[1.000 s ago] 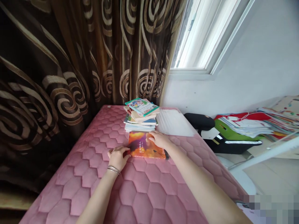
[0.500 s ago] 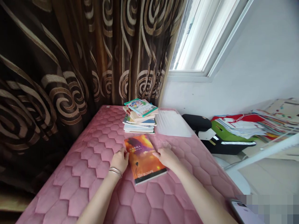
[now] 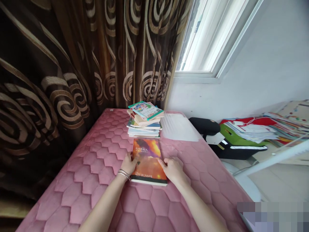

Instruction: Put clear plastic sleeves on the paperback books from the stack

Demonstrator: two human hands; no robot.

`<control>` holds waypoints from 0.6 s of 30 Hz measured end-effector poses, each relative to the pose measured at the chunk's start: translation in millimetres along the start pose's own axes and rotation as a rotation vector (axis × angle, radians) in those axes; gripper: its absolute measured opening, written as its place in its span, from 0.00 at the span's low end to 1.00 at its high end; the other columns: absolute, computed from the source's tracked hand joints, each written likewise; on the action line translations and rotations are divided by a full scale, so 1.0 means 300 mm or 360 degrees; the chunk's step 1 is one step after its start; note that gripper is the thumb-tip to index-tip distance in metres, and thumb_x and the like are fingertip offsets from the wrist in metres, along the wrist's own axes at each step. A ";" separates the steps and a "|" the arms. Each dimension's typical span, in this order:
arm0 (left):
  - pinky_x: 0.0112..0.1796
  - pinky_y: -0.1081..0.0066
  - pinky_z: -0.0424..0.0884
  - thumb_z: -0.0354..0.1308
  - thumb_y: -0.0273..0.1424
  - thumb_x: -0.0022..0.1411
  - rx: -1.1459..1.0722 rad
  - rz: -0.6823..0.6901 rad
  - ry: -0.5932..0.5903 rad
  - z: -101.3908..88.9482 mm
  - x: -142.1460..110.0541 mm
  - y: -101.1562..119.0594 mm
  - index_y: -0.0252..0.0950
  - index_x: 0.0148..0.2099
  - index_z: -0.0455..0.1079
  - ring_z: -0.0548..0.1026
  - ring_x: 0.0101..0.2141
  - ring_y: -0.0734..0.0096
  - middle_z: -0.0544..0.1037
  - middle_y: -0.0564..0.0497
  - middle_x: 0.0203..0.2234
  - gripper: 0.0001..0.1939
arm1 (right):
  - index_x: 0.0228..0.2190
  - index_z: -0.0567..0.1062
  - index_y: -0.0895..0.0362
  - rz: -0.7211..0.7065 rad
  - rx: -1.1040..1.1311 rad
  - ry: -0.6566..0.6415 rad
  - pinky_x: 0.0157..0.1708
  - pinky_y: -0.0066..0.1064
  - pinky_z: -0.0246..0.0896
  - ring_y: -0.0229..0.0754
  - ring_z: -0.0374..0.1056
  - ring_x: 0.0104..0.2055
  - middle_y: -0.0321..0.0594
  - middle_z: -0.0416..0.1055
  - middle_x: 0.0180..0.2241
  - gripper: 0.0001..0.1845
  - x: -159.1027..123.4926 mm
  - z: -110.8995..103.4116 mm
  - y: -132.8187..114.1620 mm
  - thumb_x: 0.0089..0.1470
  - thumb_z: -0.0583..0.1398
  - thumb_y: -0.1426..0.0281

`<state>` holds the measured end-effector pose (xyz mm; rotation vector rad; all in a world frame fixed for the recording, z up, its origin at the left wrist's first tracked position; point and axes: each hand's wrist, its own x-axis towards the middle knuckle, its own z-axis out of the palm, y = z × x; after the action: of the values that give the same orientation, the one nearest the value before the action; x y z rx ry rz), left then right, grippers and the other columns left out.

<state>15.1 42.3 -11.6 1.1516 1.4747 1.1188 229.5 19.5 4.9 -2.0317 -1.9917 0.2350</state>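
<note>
1. Patterned brown curtain (image 3: 108, 51) hangs on the far left, a window (image 3: 205, 35) sits in the pale wall (image 3: 263, 64), and a pink quilted mattress (image 3: 72, 187) spreads out before me.
2. On that mattress, midway between my arms, the orange book (image 3: 149, 158) lies cover up, just short of the stack of books (image 3: 145, 125).
3. My left hand (image 3: 129, 163) seems to pinch its left edge, thumb over the cover; the fingers underneath are mostly hidden.
4. My right hand (image 3: 172, 169) touches the right edge with the thumb, the other fingers curled in (whether any reach underneath, I cannot tell).
5. Pushing too far forward could knock the book into the stack, and the green-edged book (image 3: 146, 110), askew on top, might slide off. Uneven pressure from my hands could also twist the book, since the padded surface gives it little firm support.
6. Counting up: two hands, one orange book, one stack behind it (several volumes, too overlapped for a sure number), one green-edged book topping it, one whitish translucent sheet (image 3: 180, 127) beside it, one curtain and one window.
</note>
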 end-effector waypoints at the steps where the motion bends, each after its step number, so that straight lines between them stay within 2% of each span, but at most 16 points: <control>1: 0.41 0.66 0.71 0.62 0.34 0.53 -0.0054 -0.0017 -0.0026 0.004 0.003 -0.006 0.35 0.38 0.66 0.77 0.39 0.62 0.79 0.44 0.36 0.12 | 0.18 0.69 0.54 0.0001 0.0020 -0.0010 0.27 0.30 0.53 0.46 0.69 0.31 0.44 0.74 0.24 0.22 0.001 0.002 0.002 0.59 0.51 0.58; 7: 0.36 0.65 0.75 0.63 0.38 0.53 -0.0448 -0.0184 -0.0163 0.008 0.006 -0.005 0.34 0.36 0.68 0.79 0.33 0.63 0.80 0.45 0.31 0.14 | 0.19 0.67 0.54 0.0007 0.0330 -0.0015 0.28 0.29 0.55 0.43 0.70 0.32 0.41 0.74 0.26 0.19 0.015 -0.016 0.008 0.58 0.51 0.60; 10: 0.37 0.62 0.76 0.62 0.37 0.53 -0.0623 -0.0306 -0.0239 -0.004 -0.002 0.029 0.31 0.36 0.70 0.80 0.32 0.60 0.80 0.42 0.28 0.13 | 0.23 0.68 0.53 0.0166 0.1017 -0.0185 0.28 0.30 0.61 0.44 0.71 0.31 0.38 0.75 0.26 0.16 0.021 -0.036 -0.002 0.54 0.53 0.56; 12: 0.41 0.61 0.75 0.59 0.35 0.55 -0.0799 -0.0415 -0.0347 -0.014 -0.014 0.062 0.30 0.37 0.71 0.79 0.35 0.59 0.80 0.41 0.30 0.12 | 0.28 0.68 0.52 0.0258 0.1613 -0.0301 0.30 0.32 0.65 0.45 0.73 0.33 0.39 0.76 0.30 0.13 0.021 -0.043 -0.013 0.52 0.55 0.56; 14: 0.44 0.61 0.74 0.54 0.34 0.58 -0.0942 -0.0481 -0.0449 -0.023 -0.031 0.095 0.32 0.39 0.72 0.79 0.39 0.60 0.80 0.41 0.34 0.11 | 0.31 0.69 0.51 0.0285 0.2022 -0.0362 0.33 0.34 0.68 0.46 0.74 0.35 0.40 0.77 0.33 0.11 0.020 -0.047 -0.024 0.50 0.56 0.58; 16: 0.45 0.61 0.73 0.52 0.34 0.59 -0.0992 -0.0481 -0.0494 -0.029 -0.046 0.123 0.32 0.41 0.72 0.78 0.42 0.60 0.80 0.42 0.37 0.13 | 0.31 0.70 0.51 0.0249 0.2143 -0.0384 0.34 0.36 0.69 0.47 0.74 0.36 0.41 0.77 0.34 0.09 0.019 -0.051 -0.033 0.49 0.56 0.60; 18: 0.45 0.61 0.73 0.54 0.35 0.58 -0.1033 -0.0469 -0.0502 -0.030 -0.057 0.141 0.31 0.42 0.72 0.77 0.43 0.59 0.80 0.42 0.39 0.14 | 0.30 0.70 0.51 0.0125 0.1948 -0.0287 0.32 0.36 0.70 0.48 0.75 0.34 0.43 0.78 0.32 0.11 0.017 -0.058 -0.037 0.51 0.54 0.59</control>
<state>14.6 30.6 33.5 0.5953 0.8955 1.0384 224.6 23.2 25.2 -1.2558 -1.2346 1.2979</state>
